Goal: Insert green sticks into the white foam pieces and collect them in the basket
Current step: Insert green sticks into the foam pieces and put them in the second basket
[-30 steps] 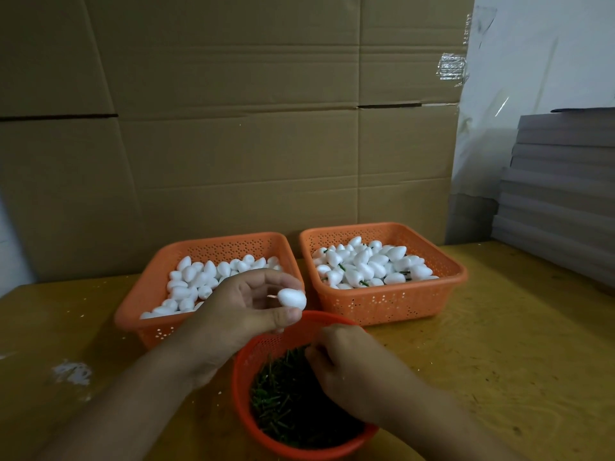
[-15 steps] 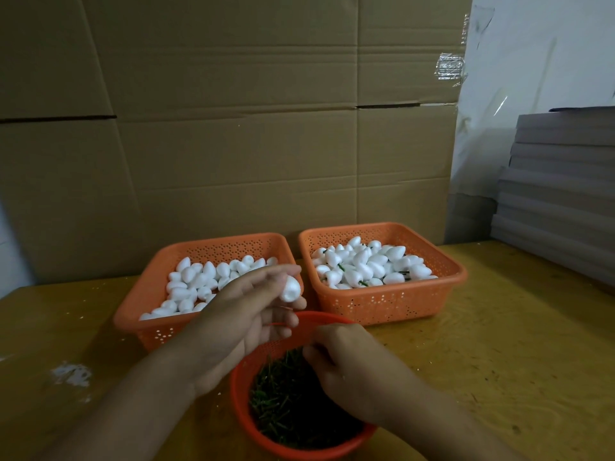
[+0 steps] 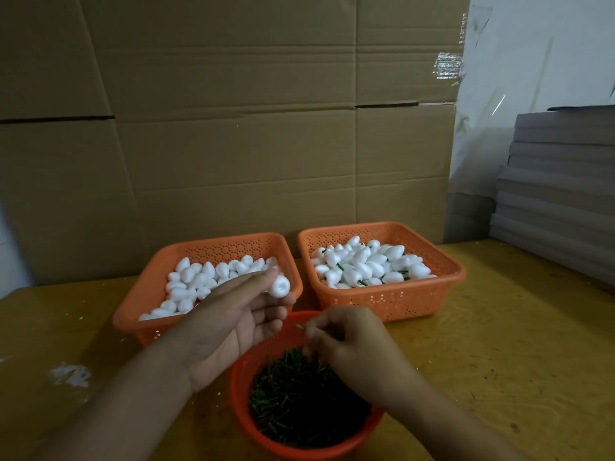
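Observation:
My left hand [image 3: 233,314] pinches a white foam piece [image 3: 279,286] at its fingertips, flat end with a small hole turned toward me. My right hand [image 3: 349,344] pinches a thin green stick [image 3: 300,326] just above the round orange bowl [image 3: 243,371] full of green sticks [image 3: 299,404]. The stick's tip points left toward the foam piece, a short gap apart. A left orange basket [image 3: 139,311] holds plain foam pieces. The right orange basket [image 3: 442,261] holds foam pieces with green sticks in them.
All three containers stand on a yellow wooden table [image 3: 499,344]. Cardboard sheets [image 3: 233,128] form a wall behind the baskets. A stack of grey boards [image 3: 562,194] sits at the right edge. White crumbs [image 3: 71,374] lie on the table at the left.
My right hand has lifted out of the stick bowl with one green stick. My left hand has turned palm up and rotated the foam piece so its holed end faces me.

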Available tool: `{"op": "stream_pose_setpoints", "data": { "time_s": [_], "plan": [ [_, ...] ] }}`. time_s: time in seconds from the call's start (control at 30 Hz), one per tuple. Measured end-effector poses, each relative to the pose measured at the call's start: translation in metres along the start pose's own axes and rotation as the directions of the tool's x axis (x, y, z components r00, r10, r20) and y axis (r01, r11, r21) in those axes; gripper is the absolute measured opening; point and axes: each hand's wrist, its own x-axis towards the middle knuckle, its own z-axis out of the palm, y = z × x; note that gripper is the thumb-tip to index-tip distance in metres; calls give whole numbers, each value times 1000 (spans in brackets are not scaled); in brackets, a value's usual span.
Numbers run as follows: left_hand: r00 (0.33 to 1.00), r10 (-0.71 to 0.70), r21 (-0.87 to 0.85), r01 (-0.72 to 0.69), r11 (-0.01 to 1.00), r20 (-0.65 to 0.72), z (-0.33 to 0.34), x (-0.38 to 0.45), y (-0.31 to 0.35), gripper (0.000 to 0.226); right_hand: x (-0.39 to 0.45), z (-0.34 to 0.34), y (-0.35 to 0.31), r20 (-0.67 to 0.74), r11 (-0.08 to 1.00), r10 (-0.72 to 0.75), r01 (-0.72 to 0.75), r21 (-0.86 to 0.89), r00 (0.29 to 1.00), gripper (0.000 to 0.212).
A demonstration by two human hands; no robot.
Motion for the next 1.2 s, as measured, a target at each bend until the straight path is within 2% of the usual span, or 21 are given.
{"op": "stream_pose_setpoints", "data": {
  "time_s": [0.03, 0.1, 0.2, 0.33, 0.67, 0.7, 0.77, 0.87, 0.93, 1.0, 1.07, 1.13, 1.2],
  "plan": [
    [1000, 9, 11, -9, 1000, -9, -1, 0, 0, 27, 0, -1, -1, -2, 986, 49, -48, 159, 999, 17],
    [1000, 22, 20, -22, 1000, -15, -2, 0, 0, 27, 0, -4, -4, 31, 890, 123, -124, 438, 992, 11],
    [1000, 25, 23, -25, 999, -12, -3, 0, 1, 27, -1, -7, -8, 54, 770, 156, -155, 619, 986, 8],
    [1000, 21, 25, -21, 999, 0, -4, 1, 0, 32, 0, -7, -10, 49, 721, 162, -152, 677, 986, 4],
    [1000, 11, 16, -11, 1000, 10, -8, 2, -2, 32, -1, -6, -9, 65, 717, 152, -155, 680, 986, 7],
    [1000, 8, 14, -9, 1000, 11, -8, 2, -2, 31, -1, -5, -9, 37, 727, 151, -136, 673, 988, 5],
    [1000, 12, 1, -12, 1000, 14, -8, 2, -2, 27, 0, -5, -6, -103, 798, 148, -57, 600, 984, 2],
    [999, 31, -29, -31, 999, 14, -9, 1, -1, 30, 1, -5, 1, -323, 953, 75, 28, 302, 943, 6],
    [998, 57, -18, -57, 998, 7, -9, 1, -1, 42, -1, -5, 3, -372, 986, -11, 73, 151, 928, 13],
    [995, 102, 42, -102, 994, 2, -10, -1, -1, 44, -3, -3, 2, -410, 990, -126, 140, 5, 903, 18],
    [983, 183, 234, -176, 956, -6, -8, -3, -1, 37, -4, -1, 2, -432, 972, -237, 212, -106, 870, 21],
    [948, 318, 518, -271, 811, -2, -8, -5, -2, 33, -5, 0, 2, -429, 959, -281, 238, -153, 858, 20],
    [904, 427, 694, -323, 643, 26, -10, -4, -3, 37, -5, 0, 3, -417, 957, -288, 241, -164, 862, 20]
  ]
}}
